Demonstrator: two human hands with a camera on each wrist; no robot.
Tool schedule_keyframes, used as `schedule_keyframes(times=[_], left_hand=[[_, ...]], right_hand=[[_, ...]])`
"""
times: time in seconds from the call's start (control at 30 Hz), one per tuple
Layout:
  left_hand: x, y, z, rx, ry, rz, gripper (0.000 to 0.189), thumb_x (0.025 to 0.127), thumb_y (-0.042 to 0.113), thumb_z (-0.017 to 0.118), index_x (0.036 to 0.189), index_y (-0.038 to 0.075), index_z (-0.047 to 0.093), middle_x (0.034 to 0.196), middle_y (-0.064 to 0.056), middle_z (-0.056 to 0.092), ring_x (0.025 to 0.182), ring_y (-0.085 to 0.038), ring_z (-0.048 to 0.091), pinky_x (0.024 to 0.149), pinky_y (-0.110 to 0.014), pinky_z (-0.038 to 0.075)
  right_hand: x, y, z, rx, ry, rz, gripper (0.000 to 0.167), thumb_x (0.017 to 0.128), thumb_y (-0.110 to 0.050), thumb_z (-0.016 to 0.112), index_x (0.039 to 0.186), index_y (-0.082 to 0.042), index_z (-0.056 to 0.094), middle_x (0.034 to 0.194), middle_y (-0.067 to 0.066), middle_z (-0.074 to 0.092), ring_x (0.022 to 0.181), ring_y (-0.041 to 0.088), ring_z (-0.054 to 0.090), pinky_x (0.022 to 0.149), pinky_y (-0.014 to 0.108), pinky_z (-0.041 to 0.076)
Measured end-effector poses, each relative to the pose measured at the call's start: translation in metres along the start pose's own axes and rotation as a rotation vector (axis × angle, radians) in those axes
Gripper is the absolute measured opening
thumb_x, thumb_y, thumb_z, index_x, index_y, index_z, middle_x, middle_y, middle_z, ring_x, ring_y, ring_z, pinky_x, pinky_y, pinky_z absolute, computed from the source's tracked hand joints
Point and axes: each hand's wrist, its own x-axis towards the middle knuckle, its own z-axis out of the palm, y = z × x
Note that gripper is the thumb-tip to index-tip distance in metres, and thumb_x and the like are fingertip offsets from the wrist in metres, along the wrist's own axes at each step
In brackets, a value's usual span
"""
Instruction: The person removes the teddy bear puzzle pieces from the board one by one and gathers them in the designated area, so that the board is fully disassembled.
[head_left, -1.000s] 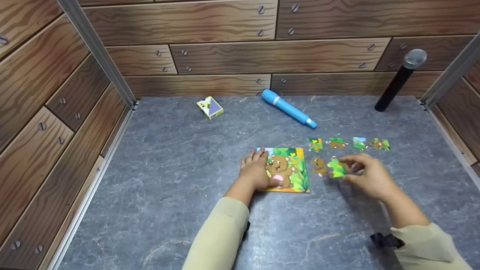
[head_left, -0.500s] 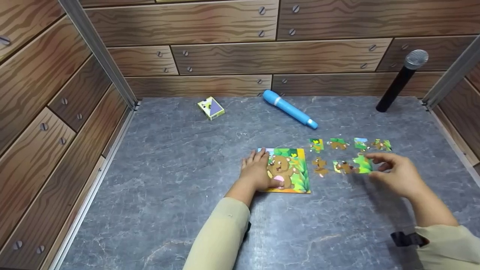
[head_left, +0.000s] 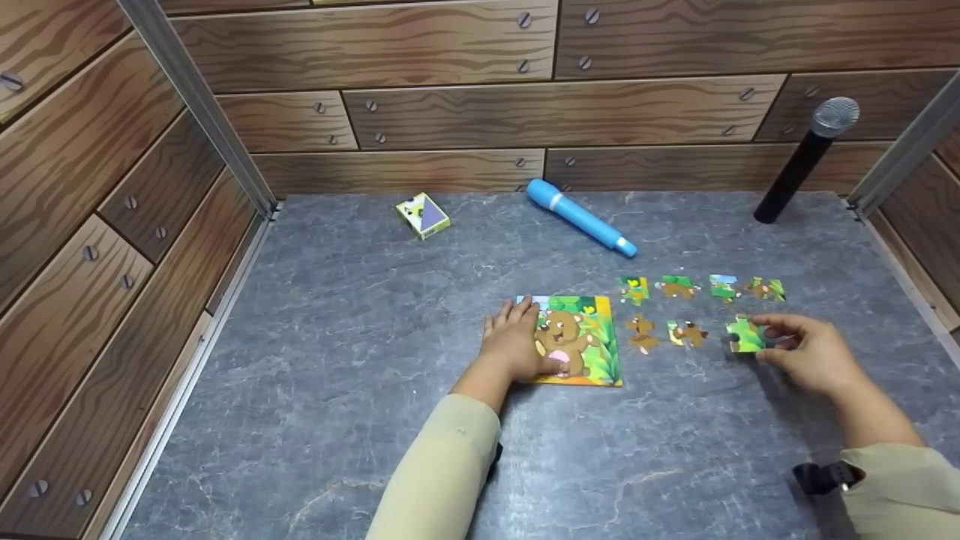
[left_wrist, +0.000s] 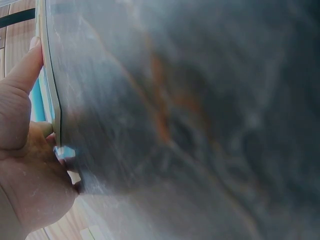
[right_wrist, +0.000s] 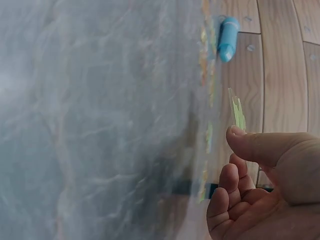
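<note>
My left hand lies with fingers spread over the left part of a square bear puzzle; the left wrist view shows this hand at the puzzle's edge. Between thumb and fingers, my right hand pinches a green puzzle piece over the table. From the right wrist, that piece appears edge-on, above the table surface. To its left lie a brown piece and a brown-and-green piece. A row of several more pieces runs behind them.
Farther back lie a blue microphone-shaped marker and a small yellow-and-purple card box. A black microphone stands at the back right. Wood-patterned walls enclose the grey table.
My right hand has moved right with the green piece, leaving the brown-and-green piece beside the brown one in full view. My left hand stays on the puzzle.
</note>
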Motion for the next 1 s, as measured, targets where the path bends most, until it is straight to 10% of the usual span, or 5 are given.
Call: schedule_keyframes(times=[0.63, 1.0], left_hand=[[0.000, -0.001, 0.000, -0.007, 0.000, -0.002, 0.112, 0.084, 0.065, 0.081, 0.169, 0.015, 0.028, 0.177, 0.000, 0.016, 0.163, -0.029, 0.006, 0.130, -0.055, 0.005], [-0.001, 0.000, -0.001, -0.005, 0.006, -0.003, 0.113, 0.083, 0.066, 0.081, 0.169, 0.015, 0.029, 0.177, 0.000, 0.017, 0.163, -0.029, 0.007, 0.130, -0.056, 0.006]], right_hand=[[0.011, 0.016, 0.014, -0.004, -0.039, 0.108, 0.051, 0.088, 0.005, 0.078, 0.135, 0.016, 0.060, 0.110, 0.032, 0.066, 0.092, 0.020, 0.060, 0.068, 0.016, 0.046], [0.017, 0.015, 0.013, -0.028, -0.091, 0.155, 0.052, 0.089, 0.002, 0.077, 0.137, 0.014, 0.060, 0.107, 0.027, 0.064, 0.102, 0.037, 0.057, 0.081, 0.035, 0.045]])
